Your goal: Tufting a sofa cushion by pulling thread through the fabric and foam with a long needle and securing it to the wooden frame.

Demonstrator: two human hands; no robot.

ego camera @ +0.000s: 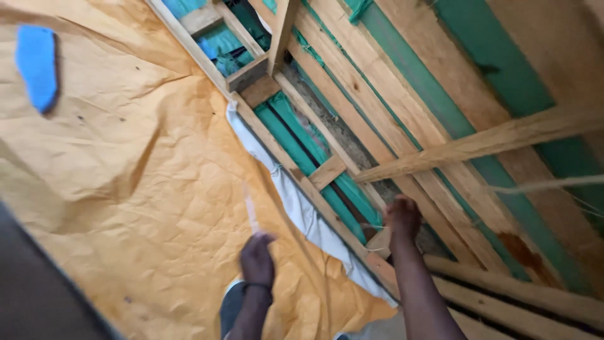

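Two hands were out. My left hand [258,259] pinched a thin pale strip [250,211], blurred, over the orange paper [126,189]. My right hand [402,217], at three o'clock, gripped a wooden slat [377,242], fingers closed. I judged the paper could tear at the frame edge [277,145] if pulled hard.

Timber frame [377,107] carries crumpled tan paper sheet [145,182]; white cloth strip [296,201] along edge.

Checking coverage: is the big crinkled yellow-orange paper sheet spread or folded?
Spread: the crinkled yellow-orange paper sheet lies open, creased, up to the wooden frame rail.
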